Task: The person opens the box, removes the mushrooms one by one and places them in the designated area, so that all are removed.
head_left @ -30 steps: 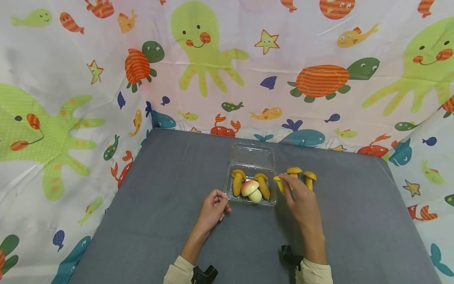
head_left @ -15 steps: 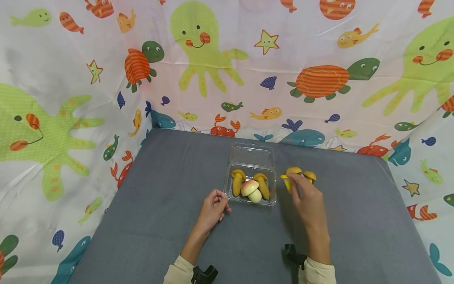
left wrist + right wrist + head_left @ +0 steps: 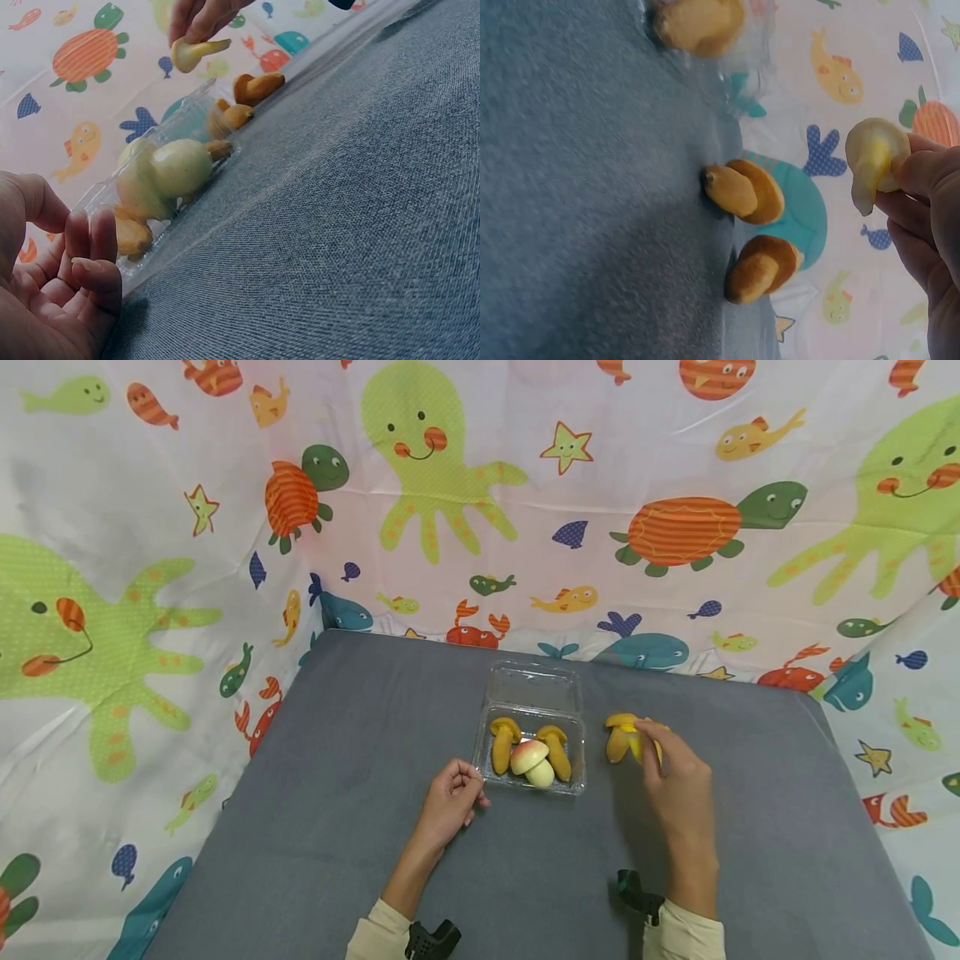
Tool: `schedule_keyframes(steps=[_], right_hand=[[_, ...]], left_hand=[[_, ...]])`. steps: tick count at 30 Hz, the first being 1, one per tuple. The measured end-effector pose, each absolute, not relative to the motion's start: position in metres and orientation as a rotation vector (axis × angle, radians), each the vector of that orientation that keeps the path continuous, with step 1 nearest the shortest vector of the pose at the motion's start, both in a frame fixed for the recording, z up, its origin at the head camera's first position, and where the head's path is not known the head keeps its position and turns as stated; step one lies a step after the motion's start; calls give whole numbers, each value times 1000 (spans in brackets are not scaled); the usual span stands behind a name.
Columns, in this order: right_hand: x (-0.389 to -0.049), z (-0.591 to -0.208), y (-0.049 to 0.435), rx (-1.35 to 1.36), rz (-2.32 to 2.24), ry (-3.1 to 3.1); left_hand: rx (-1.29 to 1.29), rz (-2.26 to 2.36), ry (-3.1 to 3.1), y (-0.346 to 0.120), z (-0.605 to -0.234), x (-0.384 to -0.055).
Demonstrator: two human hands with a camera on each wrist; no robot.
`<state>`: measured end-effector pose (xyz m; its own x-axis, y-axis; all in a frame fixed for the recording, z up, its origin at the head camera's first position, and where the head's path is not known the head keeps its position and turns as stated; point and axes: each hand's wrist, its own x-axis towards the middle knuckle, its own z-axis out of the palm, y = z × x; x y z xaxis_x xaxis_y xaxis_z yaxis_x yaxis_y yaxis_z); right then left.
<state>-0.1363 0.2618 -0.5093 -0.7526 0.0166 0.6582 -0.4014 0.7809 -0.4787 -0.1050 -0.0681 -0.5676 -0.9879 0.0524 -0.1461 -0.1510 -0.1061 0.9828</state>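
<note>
My left hand point(image 3: 447, 806) pinches the near left corner of a clear plastic clamshell box point(image 3: 531, 687), which stands with its lid folded back. Inside lie two brown toy mushrooms point(image 3: 502, 750) and a red-and-cream toy mushroom point(image 3: 538, 768). A small yellow toy mushroom point(image 3: 870, 161) is pinched between thumb and fingers of my right hand point(image 3: 678, 789), held up above the cloth. Below it, to the right of the box, two more brown mushrooms point(image 3: 744, 192) lie on the cloth. In the head view my right hand mostly covers one of them.
Grey cloth point(image 3: 337, 760) covers the table. A curtain printed with sea animals point(image 3: 570, 485) hangs along the back and both sides. Each wrist wears a black camera point(image 3: 432, 938).
My right hand has moved right, away from the box, carrying the yellow mushroom over the loose brown ones. My left hand and the box have stayed in place.
</note>
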Motion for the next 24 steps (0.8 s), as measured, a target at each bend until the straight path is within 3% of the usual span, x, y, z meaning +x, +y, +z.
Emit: schedule_keyframes(steps=[24], right_hand=[[-141, -505, 297, 88, 788, -2317]], left_hand=[[-115, 2214, 2013, -69, -573, -106]])
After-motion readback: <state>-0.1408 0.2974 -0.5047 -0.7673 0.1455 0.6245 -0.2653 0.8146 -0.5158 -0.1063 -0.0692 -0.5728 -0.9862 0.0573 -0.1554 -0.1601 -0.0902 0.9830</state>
